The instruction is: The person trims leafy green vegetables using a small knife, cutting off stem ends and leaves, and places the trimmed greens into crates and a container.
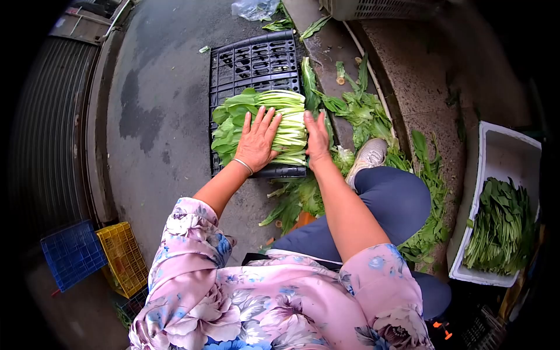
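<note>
A pile of leafy greens (286, 125) with pale stalks lies on a black plastic crate (254, 64), leaves to the left and stalk ends to the right. Flat on top of the pile rests my left hand (256, 140), its fingers spread across the stalks. My right hand (317, 137) is upright against the cut stalk ends, fingers extended and palm facing the pile. Neither hand is wrapped round anything. The underside of the pile is hidden, and so is part of the right palm.
Loose discarded leaves (367, 114) litter the kerb and the ground beside my shoe (371, 154). A white foam box (472, 233) with more greens stands at right. Blue (73, 254) and yellow crates (122, 254) are at lower left. A plastic bag (255, 8) lies beyond the black crate.
</note>
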A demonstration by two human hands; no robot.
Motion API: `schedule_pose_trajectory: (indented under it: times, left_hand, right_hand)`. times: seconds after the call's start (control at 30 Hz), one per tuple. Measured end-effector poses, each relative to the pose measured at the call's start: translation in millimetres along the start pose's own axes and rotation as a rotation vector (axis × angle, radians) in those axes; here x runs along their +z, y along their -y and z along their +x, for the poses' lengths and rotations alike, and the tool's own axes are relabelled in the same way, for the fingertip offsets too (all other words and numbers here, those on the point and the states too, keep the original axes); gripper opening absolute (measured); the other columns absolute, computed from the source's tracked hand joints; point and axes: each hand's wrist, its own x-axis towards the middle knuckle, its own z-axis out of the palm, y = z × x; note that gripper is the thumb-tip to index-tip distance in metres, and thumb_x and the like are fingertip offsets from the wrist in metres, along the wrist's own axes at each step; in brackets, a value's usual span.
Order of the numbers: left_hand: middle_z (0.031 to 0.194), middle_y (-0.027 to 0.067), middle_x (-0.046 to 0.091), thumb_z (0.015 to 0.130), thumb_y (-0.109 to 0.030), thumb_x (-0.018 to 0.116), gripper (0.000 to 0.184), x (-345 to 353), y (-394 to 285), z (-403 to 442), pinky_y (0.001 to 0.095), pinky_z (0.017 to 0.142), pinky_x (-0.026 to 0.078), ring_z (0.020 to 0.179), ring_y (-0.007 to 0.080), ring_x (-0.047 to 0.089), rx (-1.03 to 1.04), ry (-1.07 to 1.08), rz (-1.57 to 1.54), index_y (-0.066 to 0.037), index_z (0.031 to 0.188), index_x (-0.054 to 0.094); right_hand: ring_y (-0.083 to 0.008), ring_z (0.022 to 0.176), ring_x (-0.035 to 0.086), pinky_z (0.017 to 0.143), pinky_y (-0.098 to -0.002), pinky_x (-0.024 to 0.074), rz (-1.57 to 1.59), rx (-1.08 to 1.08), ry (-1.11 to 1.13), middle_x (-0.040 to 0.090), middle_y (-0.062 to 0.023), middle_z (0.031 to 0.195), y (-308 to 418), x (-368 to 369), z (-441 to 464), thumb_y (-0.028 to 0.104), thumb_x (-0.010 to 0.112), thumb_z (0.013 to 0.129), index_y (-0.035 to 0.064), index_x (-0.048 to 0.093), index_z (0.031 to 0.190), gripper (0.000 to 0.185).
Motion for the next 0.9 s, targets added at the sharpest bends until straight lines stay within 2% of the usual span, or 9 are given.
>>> schedule_pose_trajectory:
  times: [0.07, 0.17, 0.3, 0.4, 0.43, 0.57, 0.7, 0.8, 0.9]
  left_hand:
    - [0.143, 0.0128, 0.021, 0.066, -0.029, 0.070, 0.090, 6, 0, 4, 0.0447, 0.109, 0.005, 0.135, 0.0278, 0.013, 0.008, 0.005, -0.044, -0.007, 0.138, 0.019]
    - [0.144, 0.0135, 0.018, 0.068, -0.022, 0.068, 0.088, 20, -6, 7, 0.0438, 0.109, 0.004, 0.135, 0.0279, 0.011, 0.016, -0.088, -0.008, -0.005, 0.138, 0.018]
    - [0.144, 0.0141, 0.020, 0.074, -0.029, 0.064, 0.087, 10, 3, -7, 0.0469, 0.108, 0.009, 0.135, 0.0291, 0.014, 0.094, -0.015, 0.037, -0.004, 0.140, 0.013]
    - [0.147, 0.0124, 0.010, 0.056, -0.031, 0.078, 0.111, -20, -2, 2, 0.0539, 0.105, 0.012, 0.135, 0.0312, 0.009, -0.082, 0.234, 0.099, -0.008, 0.141, 0.009]
    - [0.148, 0.0113, 0.005, 0.048, -0.026, 0.082, 0.120, -27, -9, 9, 0.0587, 0.103, 0.013, 0.135, 0.0323, 0.006, -0.124, 0.223, 0.087, -0.010, 0.141, 0.007]
    - [0.148, 0.0099, 0.004, 0.049, -0.022, 0.081, 0.116, -80, -51, 29, 0.0605, 0.102, 0.011, 0.135, 0.0337, 0.004, -0.019, 0.181, 0.126, -0.015, 0.141, 0.012]
    - [0.145, 0.0107, 0.019, 0.067, -0.025, 0.071, 0.080, -107, -110, 60, 0.0567, 0.103, 0.011, 0.134, 0.0348, 0.011, 0.209, -0.060, -0.104, -0.014, 0.136, 0.031]
    - [0.142, 0.0097, 0.028, 0.070, -0.022, 0.069, 0.066, -143, -180, 75, 0.0536, 0.105, 0.011, 0.134, 0.0328, 0.016, 0.382, -0.128, -0.301, -0.013, 0.129, 0.041]
    - [0.136, 0.0105, 0.036, 0.068, -0.016, 0.070, 0.059, -173, -261, 83, 0.0494, 0.105, 0.015, 0.131, 0.0321, 0.025, 0.623, -0.158, -0.488, -0.010, 0.122, 0.048]
  right_hand:
    - [-0.0299, 0.120, 0.041, 0.099, -0.0307, 0.0312, -0.491, -0.091, 0.105, 0.037, -0.0263, 0.132, -6, -1, -4, 0.057, 0.064, 0.068, 0.0022, 0.014, 0.139, 0.103]
    - [-0.0362, 0.116, 0.044, 0.096, -0.0351, 0.0359, -0.559, -0.095, -0.035, 0.041, -0.0297, 0.126, -8, -6, 7, 0.057, 0.065, 0.065, -0.0001, 0.017, 0.138, 0.104]
    - [-0.0294, 0.103, 0.056, 0.087, -0.0345, 0.0435, -0.098, -0.359, -0.476, 0.054, -0.0231, 0.116, -22, 12, 23, 0.039, 0.065, 0.072, -0.0042, 0.038, 0.128, 0.075]
    - [-0.0151, 0.075, 0.060, 0.069, -0.0257, 0.0468, 0.388, -0.287, -0.137, 0.060, -0.0113, 0.090, 51, 12, -28, 0.022, 0.057, 0.078, -0.0047, 0.047, 0.118, 0.049]
    - [-0.0141, 0.067, 0.059, 0.064, -0.0261, 0.0474, 0.382, -0.306, -0.022, 0.060, -0.0093, 0.084, 77, 5, -45, 0.021, 0.057, 0.079, -0.0044, 0.047, 0.116, 0.046]
    - [-0.0107, 0.065, 0.059, 0.061, -0.0225, 0.0474, 0.178, -0.654, 0.119, 0.059, -0.0053, 0.077, 144, -62, -110, 0.006, 0.053, 0.084, -0.0027, 0.051, 0.109, 0.027]
    - [-0.0123, 0.062, 0.059, 0.062, -0.0249, 0.0522, -0.033, -0.809, -0.342, 0.059, -0.0038, 0.070, 192, -191, -196, 0.007, 0.053, 0.083, -0.0009, 0.057, 0.101, 0.020]
    - [-0.0148, 0.064, 0.061, 0.060, -0.0265, 0.0501, -0.071, -0.762, -0.789, 0.063, -0.0109, 0.080, 207, -303, -270, 0.012, 0.053, 0.085, -0.0006, 0.059, 0.099, 0.020]
    - [-0.0153, 0.058, 0.060, 0.056, -0.0257, 0.0474, -0.041, -0.745, -1.122, 0.062, -0.0101, 0.076, 220, -402, -338, 0.013, 0.054, 0.085, -0.0033, 0.058, 0.096, 0.020]
